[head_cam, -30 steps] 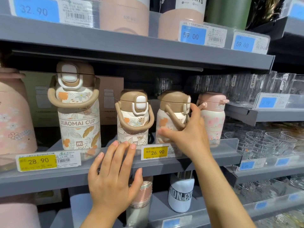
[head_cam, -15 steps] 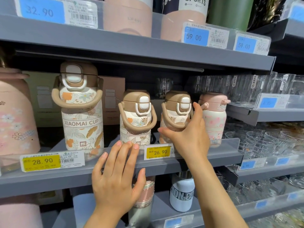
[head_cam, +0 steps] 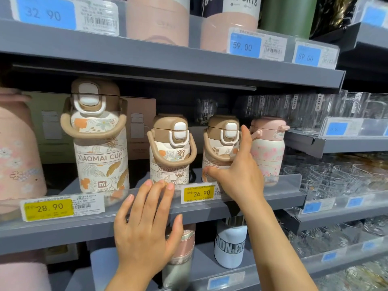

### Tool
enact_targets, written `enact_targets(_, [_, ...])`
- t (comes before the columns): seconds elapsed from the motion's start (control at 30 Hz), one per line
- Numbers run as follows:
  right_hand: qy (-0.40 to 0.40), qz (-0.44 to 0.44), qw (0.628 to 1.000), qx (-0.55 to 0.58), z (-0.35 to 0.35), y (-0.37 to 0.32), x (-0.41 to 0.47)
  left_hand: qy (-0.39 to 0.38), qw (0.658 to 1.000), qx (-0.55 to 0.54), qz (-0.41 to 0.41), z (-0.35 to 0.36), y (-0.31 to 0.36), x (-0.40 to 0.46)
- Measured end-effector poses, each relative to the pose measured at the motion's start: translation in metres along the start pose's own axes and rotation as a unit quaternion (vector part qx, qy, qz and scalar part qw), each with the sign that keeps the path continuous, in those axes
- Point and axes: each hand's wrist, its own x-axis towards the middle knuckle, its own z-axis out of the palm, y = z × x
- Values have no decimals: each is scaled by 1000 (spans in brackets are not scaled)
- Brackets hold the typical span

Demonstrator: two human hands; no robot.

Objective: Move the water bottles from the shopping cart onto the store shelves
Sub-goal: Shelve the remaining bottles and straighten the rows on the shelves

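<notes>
Upper-left blue tag point(head_cam: 46, 13): 32.90
Upper-right blue tag point(head_cam: 243, 46): 59.00
Lower-left yellow tag point(head_cam: 49, 208): 28.90
Centre yellow tag point(head_cam: 200, 193): 26.90
Large leaf-print bottle point(head_cam: 100, 156): XIAOMAI CUP
Top bottle point(head_cam: 243, 9): SPORTS

Three leaf-print bottles point(head_cam: 220, 148) upright on shelf point(head_cam: 252, 204).

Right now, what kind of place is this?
A store's drinkware aisle: grey shelves with price tags such as the yellow 26.90 tag, rows of XIAOMAI CUP bottles, and stacked glassware.
</notes>
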Motion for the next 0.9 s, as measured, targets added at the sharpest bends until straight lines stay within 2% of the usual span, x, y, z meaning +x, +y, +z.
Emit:
enact_targets(0.2, [-5,-25,1000,17,-6,5,-2,10,1000,5,5,2,0,0])
enact_targets(0.27, [40,-32,998,45,-15,10,-8,12,1000,6,8,2,-1,-1])
enact_targets(0.37, [154,-16,978,138,-34,25,-12,18,1000,9,11,4,-1,-1])
enact_targets(0.43, [178,8,973,147,-43,43,-4,20,1000,13,14,5,-1,-1])
enact_targets(0.63, [28,92,989,108,-51,73,32,33,999,22,10,7,0,-1])
enact_targets(0.73, [45,102,988,104,-49,72,35,28,999,25,7,6,0,-1])
enact_targets(0.8, [63,98,991,62,-46,70,32,26,999,25,10,4,0,0])
enact_targets(0.9, [48,81,994,61,-46,69,26,28,999,33,14,4,-1,0])
